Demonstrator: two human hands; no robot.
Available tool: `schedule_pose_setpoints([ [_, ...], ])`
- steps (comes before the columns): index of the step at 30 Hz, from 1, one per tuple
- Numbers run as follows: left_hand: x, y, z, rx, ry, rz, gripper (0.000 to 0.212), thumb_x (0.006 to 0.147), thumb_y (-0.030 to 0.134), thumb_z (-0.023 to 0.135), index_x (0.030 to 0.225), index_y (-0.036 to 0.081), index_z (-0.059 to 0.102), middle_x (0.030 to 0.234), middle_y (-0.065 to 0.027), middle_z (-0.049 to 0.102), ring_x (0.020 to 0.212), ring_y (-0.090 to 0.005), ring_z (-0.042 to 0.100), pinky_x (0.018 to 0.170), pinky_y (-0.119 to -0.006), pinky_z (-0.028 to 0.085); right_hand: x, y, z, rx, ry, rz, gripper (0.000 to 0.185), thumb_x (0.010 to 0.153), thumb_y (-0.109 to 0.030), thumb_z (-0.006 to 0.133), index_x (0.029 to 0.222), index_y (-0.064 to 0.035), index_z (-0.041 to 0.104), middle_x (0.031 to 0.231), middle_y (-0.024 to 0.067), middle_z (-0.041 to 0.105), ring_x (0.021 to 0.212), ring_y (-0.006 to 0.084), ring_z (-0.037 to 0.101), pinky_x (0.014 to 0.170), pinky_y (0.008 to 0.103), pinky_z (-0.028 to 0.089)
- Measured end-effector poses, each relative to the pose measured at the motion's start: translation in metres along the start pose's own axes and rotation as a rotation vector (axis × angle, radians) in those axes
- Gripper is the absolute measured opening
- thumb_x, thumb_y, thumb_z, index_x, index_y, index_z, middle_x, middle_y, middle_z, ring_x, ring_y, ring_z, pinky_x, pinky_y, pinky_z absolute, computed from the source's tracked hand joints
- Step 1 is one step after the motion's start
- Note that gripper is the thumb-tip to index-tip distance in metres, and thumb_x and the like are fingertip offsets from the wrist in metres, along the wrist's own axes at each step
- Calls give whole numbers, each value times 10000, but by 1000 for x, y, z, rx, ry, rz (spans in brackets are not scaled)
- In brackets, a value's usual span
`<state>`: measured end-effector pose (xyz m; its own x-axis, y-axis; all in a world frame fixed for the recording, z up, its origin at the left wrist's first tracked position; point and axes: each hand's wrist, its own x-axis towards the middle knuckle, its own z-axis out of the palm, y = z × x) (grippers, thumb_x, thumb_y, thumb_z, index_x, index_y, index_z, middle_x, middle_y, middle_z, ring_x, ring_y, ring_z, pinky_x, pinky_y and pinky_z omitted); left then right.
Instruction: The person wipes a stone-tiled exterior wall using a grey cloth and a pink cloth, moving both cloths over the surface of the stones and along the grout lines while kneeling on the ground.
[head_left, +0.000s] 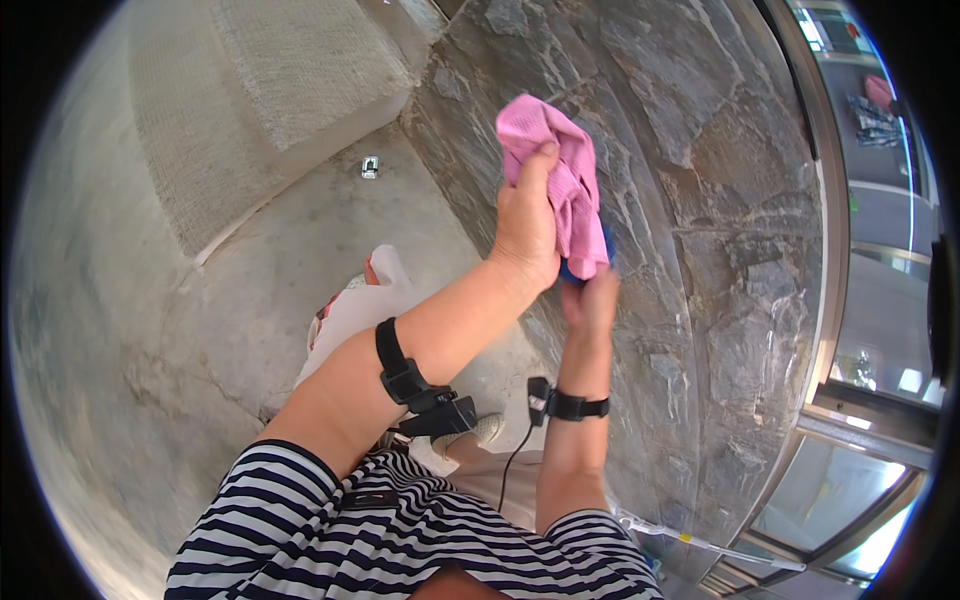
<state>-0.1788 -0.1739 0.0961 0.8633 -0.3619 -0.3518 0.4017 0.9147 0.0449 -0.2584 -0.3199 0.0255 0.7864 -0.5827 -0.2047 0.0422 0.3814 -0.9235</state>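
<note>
My left hand (529, 217) grips a bunched pink textured cloth (574, 187), thumb lying on top of it. Below the cloth's lower end is my right hand (592, 296), slightly blurred, touching a blue thing (577, 271) that the cloth mostly covers. What kind of thing it is, and how my right fingers lie on it, cannot be told. Both hands are in front of a rough grey stone-slab wall (645, 180).
A metal-framed window (832, 225) runs along the right. Woven matting (277, 67) covers a raised block at the upper left. A small black-and-white object (370, 167) lies on the concrete floor (247, 322). A white cable or tube (705, 541) is at lower right.
</note>
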Motion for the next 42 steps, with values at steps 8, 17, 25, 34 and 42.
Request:
schedule_pose_setpoints([
  [8,4,5,3,87,-27,97,359,817,323,589,1103,122,506,1012,-28,562,928,-172,544,848,-341,447,-11,-140,104,18,-199,-381,444,892,-296,531,1217,-6,445,1121,143,562,1018,286,568,889,436,472],
  [17,1,8,4,104,11,42,345,841,327,565,1113,125,500,1048,-20,560,992,-166,529,885,-334,422,-52,23,-91,48,548,-158,372,840,-180,631,1127,21,508,1087,128,571,975,228,580,837,394,498],
  [25,-5,9,9,79,2,-16,360,841,323,569,1130,123,493,1059,-17,559,1008,-165,528,901,-331,414,-117,-33,-183,-600,1082,-338,344,764,-207,693,957,60,594,998,151,608,871,252,601,776,373,484],
  [34,-6,0,4,111,-21,-38,353,845,327,570,1123,123,494,1053,-15,560,994,-163,531,887,-332,421,-41,-94,4,-1417,845,-1388,200,763,-160,683,882,-38,579,1037,130,583,1005,343,505,883,434,400],
  [42,3,-9,4,119,-10,19,323,852,303,555,1113,120,506,1034,-21,571,973,-170,542,872,-332,429,39,-117,143,-1827,-98,-1700,203,672,-143,652,813,-55,535,1361,142,404,1280,339,359,996,601,251],
])
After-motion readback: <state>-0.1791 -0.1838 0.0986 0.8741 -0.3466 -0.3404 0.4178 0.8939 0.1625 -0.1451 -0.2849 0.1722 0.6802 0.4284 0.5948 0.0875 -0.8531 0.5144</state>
